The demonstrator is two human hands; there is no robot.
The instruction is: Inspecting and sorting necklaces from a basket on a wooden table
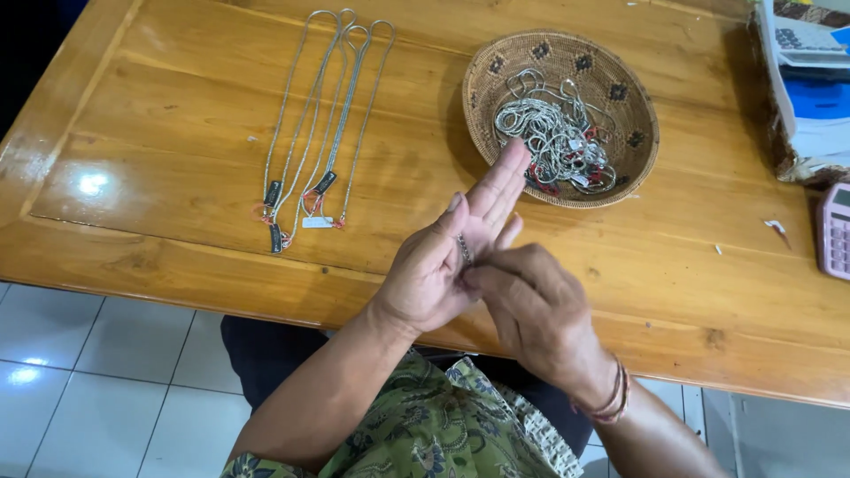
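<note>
You are holding your left hand (447,265) palm up over the near edge of the bench (177,133), its fingers spread and pointing toward the far side. A short piece of silver chain (463,249) is lying across that palm, near the base of the fingers. Your right hand (531,314) is coming in from the right side, knuckles up, and its fingertips are pressing together on the chain against the left palm; the grip there seems to be a pinch on the chain, though the fingertips are tucked under the hand and partly hidden. So the chain is sitting right where the two hands are meeting, between the open left palm and the closed right fingertips.

Beyond your fingertips, toward the far right part of the bench, a round woven basket (620,168) is standing, and a tangled heap of silver chains (553,137) with small red and white tags is lying in it. The tip of your left middle finger is reaching just up to the basket's near rim. Toward the far left, well apart from your hands, four long chains (329,106) are lying laid out straight, side by side, their tagged ends pointing to the near edge.

At the right edge a pink calculator (835,232) is resting, with a stack of papers (810,88) in the far right corner. The bench is glossy brown wood, and white floor tiles (97,389) are showing below its near edge.
</note>
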